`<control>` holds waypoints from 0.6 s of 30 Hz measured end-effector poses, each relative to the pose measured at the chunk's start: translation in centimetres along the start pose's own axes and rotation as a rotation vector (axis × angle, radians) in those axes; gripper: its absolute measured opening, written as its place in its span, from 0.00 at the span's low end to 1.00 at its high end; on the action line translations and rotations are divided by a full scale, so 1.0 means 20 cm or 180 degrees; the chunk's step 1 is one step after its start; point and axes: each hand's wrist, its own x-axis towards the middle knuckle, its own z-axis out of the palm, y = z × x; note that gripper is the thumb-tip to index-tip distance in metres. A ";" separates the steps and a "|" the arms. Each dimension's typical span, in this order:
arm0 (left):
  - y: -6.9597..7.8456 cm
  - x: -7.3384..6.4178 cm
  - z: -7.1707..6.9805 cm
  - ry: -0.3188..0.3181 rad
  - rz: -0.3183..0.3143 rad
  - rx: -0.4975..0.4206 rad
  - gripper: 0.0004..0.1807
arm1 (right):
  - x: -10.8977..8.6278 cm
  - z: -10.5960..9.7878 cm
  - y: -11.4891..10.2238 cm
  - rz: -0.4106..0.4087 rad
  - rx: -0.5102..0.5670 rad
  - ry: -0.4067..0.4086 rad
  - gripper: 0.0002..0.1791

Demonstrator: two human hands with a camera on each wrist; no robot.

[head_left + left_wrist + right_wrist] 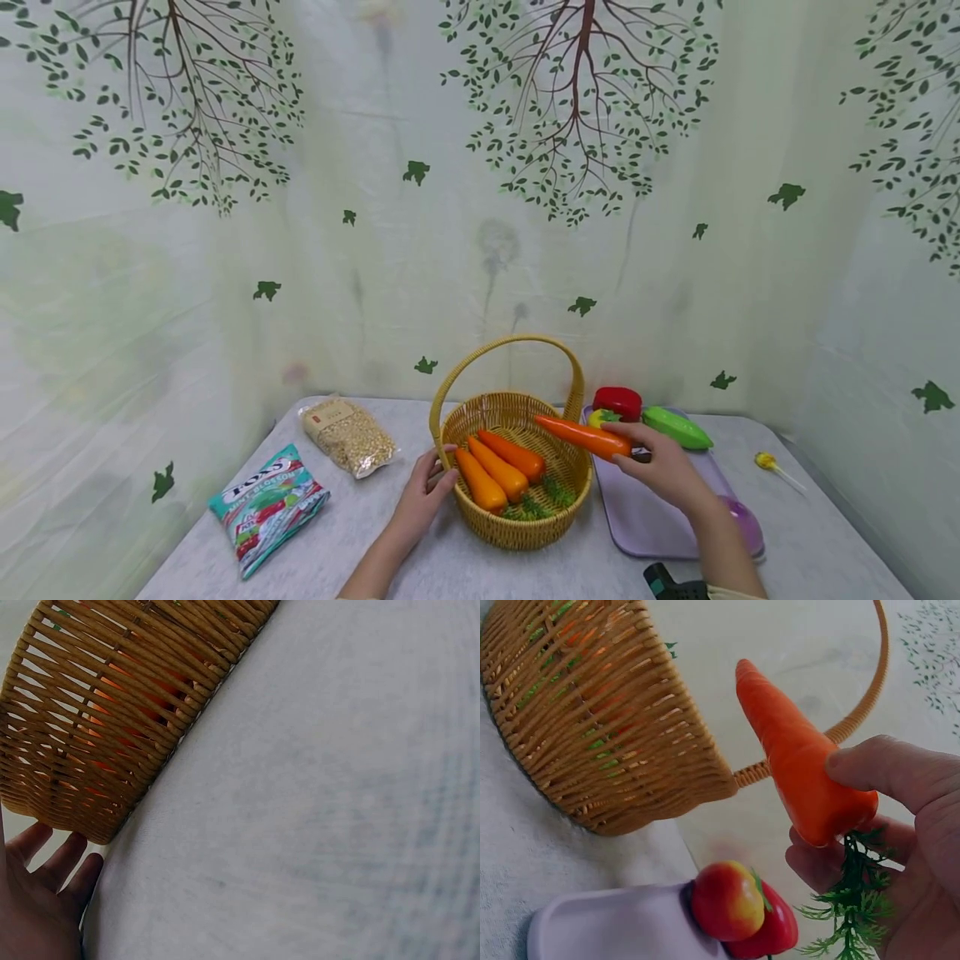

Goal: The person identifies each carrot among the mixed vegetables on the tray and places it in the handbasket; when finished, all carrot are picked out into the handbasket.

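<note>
A yellow-brown wicker basket (506, 533) with a tall arched handle stands in the middle of the table. Inside lie several orange carrots (491, 483) with green leafy tops. My left hand (422, 497) rests against the basket's left side; in the left wrist view its fingers (60, 862) are fairly straight and touch the woven wall, while the thumb is hidden there. Over the basket's right rim, my right hand (663, 467) pinches another carrot (802, 761) near its thick end. That carrot's tip points left over the basket, and its leafy top (851, 892) hangs down by the palm.
Right of the basket, a lilac tray (645, 521) bears a red pepper (617, 402), a red-yellow fruit (727, 901), a long green vegetable (678, 427) and a purple item (742, 523). A yellow lollipop (767, 461) lies far right. Leftward lie a grain bag (348, 435) and a candy bag (270, 508).
</note>
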 end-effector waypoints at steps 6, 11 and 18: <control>-0.02 0.01 0.00 -0.0007 -0.0018 0.0018 0.22 | 0.02 0.04 -0.03 -0.0005 0.0104 0.0031 0.25; -0.02 0.00 0.00 -0.0002 -0.0012 -0.0042 0.23 | 0.03 0.10 -0.05 -0.0019 0.0026 0.0116 0.23; 0.00 0.00 0.00 0.0005 -0.0050 -0.0033 0.22 | 0.04 0.19 -0.09 -0.0031 0.0164 0.0248 0.22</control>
